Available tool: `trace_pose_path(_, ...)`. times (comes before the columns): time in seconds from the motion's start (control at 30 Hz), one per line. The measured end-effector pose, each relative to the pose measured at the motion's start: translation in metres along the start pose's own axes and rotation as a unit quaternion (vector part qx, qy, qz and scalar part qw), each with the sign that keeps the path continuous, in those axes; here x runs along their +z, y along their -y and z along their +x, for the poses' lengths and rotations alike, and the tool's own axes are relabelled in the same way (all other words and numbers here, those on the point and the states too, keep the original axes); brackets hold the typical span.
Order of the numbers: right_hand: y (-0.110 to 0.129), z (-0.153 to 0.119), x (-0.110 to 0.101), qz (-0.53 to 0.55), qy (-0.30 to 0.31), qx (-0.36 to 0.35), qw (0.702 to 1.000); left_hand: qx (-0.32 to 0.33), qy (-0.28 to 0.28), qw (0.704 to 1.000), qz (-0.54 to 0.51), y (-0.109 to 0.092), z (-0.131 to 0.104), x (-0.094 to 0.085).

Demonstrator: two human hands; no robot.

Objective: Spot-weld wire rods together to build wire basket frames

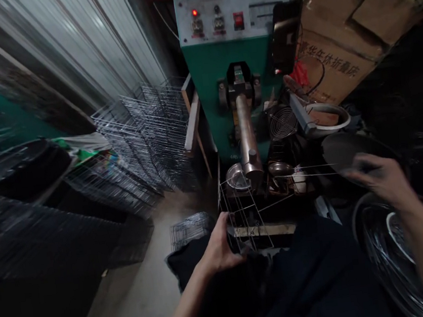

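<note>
My left hand (219,246) grips the near left side of a wire frame (247,215), thumb up along its edge. This frame of thin metal rods stands tilted over my lap, just below the thick metal arm (246,129) of a green spot welder (209,72). At the right, my right hand (379,177) is slightly blurred, its fingers pinched on thin metal wires (316,170). These run leftward toward the frame; whether they touch it I cannot tell. A shallow metal bowl (236,177) lies beside the arm's lower end.
Stacked wire racks (155,134) stand at the left, with a smaller wire rack (191,228) on the floor. Coiled wire (388,255) fills a round tub at my right, near a dark round pan (348,148). A cardboard box (338,62) leans behind. A red lamp (194,12) glows on the welder.
</note>
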State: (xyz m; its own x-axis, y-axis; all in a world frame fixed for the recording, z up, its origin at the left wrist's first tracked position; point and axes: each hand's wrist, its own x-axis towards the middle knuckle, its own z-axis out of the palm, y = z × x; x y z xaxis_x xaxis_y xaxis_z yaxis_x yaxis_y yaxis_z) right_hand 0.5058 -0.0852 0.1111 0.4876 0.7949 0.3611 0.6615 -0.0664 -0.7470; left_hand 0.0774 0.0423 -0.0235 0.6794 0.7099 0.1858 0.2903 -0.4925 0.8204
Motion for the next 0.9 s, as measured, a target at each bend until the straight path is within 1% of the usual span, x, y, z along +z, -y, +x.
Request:
trace_pose_path(0.07,0.000,0.012,0.042,0.060,0.065,0.013,0.996,-0.009,-0.010,1.000,-0.018,0.004,-0.003,0.004)
trace_pose_path(0.1,-0.004,0.015,0.060,0.096,0.082,0.025,0.992,-0.016,-0.013,0.999,-0.028,0.005,-0.004,0.006)
trace_pose_path(0.13,-0.012,0.015,0.075,0.133,0.090,0.040,0.986,-0.024,-0.014,0.999,-0.038,0.006,-0.005,0.008)
trace_pose_path(0.2,-0.032,0.012,0.092,0.200,0.087,0.066,0.974,-0.036,-0.016,0.998,-0.057,0.005,-0.007,0.010)
trace_pose_path(0.3,-0.061,0.003,0.097,0.243,0.094,0.094,0.961,-0.029,-0.019,0.996,-0.076,0.003,-0.006,0.012)
trace_pose_path(0.37,-0.069,-0.002,0.098,0.242,0.107,0.100,0.959,-0.024,-0.015,0.996,-0.084,0.003,-0.006,0.014)
trace_pose_path(0.43,-0.069,-0.004,0.103,0.240,0.123,0.100,0.958,-0.019,-0.012,0.996,-0.092,0.005,-0.006,0.018)
trace_pose_path(0.53,-0.063,-0.004,0.120,0.237,0.159,0.108,0.952,0.001,-0.018,0.995,-0.102,0.007,-0.006,0.022)
trace_pose_path(0.67,-0.063,-0.002,0.139,0.240,0.169,0.134,0.947,0.008,-0.031,0.994,-0.105,0.007,-0.008,0.024)
trace_pose_path(0.8,-0.067,0.000,0.145,0.249,0.166,0.147,0.943,0.011,-0.044,0.993,-0.106,0.009,-0.011,0.024)
trace_pose_path(0.9,-0.067,0.003,0.144,0.242,0.171,0.138,0.945,0.007,-0.048,0.993,-0.112,0.010,-0.011,0.025)
